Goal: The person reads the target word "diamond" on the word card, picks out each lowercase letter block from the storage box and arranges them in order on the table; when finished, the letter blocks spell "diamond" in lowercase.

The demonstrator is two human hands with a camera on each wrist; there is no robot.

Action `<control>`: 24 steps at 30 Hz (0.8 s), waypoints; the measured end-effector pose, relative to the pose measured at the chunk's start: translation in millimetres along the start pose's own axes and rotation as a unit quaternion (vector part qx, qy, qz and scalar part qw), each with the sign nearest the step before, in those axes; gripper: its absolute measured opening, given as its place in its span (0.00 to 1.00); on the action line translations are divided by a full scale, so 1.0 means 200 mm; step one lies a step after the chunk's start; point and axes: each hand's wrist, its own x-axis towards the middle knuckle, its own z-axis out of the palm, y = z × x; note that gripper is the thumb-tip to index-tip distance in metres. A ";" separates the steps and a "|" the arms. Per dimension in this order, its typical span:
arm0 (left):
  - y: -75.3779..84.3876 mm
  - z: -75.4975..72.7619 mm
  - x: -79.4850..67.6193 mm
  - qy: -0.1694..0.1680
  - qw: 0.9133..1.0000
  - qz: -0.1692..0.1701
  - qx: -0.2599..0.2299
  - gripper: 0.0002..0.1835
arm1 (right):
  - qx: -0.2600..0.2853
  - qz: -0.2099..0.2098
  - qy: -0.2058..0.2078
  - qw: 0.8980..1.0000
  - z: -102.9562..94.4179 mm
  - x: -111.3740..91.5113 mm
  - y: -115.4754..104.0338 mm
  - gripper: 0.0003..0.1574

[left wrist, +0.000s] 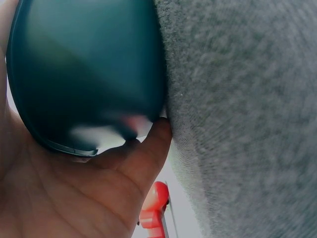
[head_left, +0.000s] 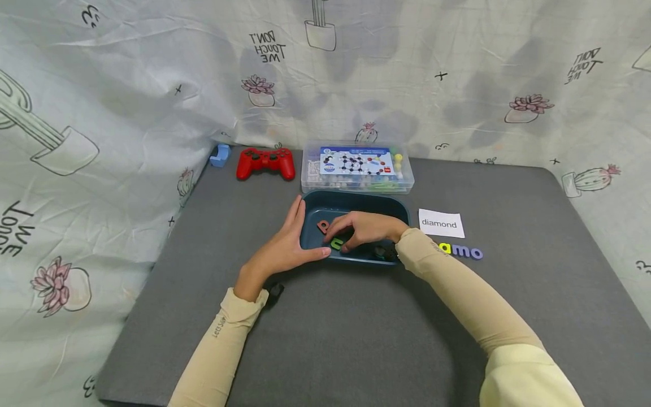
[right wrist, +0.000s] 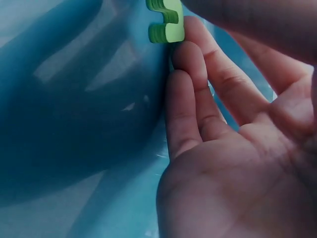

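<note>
A dark blue plastic box (head_left: 356, 202) stands on the table. My left hand (head_left: 285, 246) holds its left end, thumb along the near rim and fingers against the outer side; the left wrist view shows that hand (left wrist: 84, 193) close against the box wall. Inside the box, my right hand (head_left: 368, 229) reaches down and pinches a green letter (head_left: 337, 243) between thumb and fingers. The right wrist view has the green letter (right wrist: 167, 22) at the fingertips, its rest cut off by the frame. A brownish-red letter (head_left: 323, 226) lies farther left in the box.
Right of the box, a white card (head_left: 441, 223) reads "diamond". Below it lie a yellow "a" (head_left: 445, 248), a purple "m" (head_left: 460, 251) and an "o" (head_left: 476, 253). Behind stand a clear case (head_left: 357, 183), a red game controller (head_left: 265, 163) and a small blue piece (head_left: 220, 155).
</note>
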 end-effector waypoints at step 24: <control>0.01 0.00 0.00 -0.001 1.000 0.003 -0.001 0.70 | -0.128 0.006 0.024 0.991 0.01 0.04 -0.01 0.16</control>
